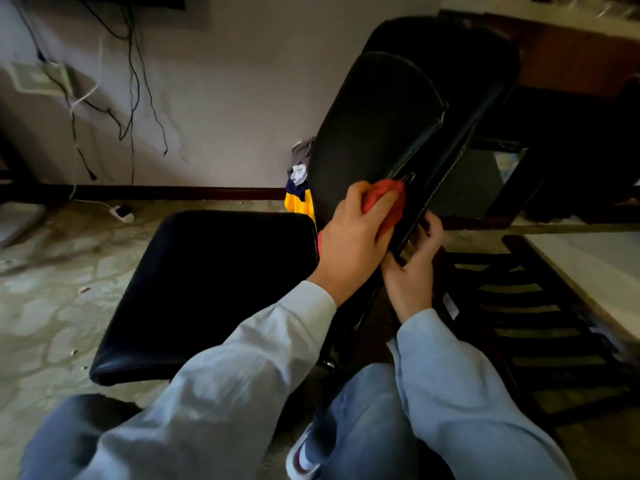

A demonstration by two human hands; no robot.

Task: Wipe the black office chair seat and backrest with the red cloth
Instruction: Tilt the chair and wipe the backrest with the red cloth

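The black office chair stands in front of me, with its seat [207, 289] low at the centre left and its backrest [381, 126] rising tilted at the centre right. My left hand [353, 244] grips the bunched red cloth [389, 199] and presses it against the lower part of the backrest front. Just right of it, my right hand [412, 271] curls its fingers round the backrest's lower side edge. Part of the cloth is hidden under my left palm.
Loose cables hang on the wall behind, and a white power strip [122, 213] lies on the floor. A yellow and blue garment [298, 199] hangs behind the chair. A dark desk [571, 64] and a slatted dark frame [540, 323] stand at the right. My knees fill the bottom.
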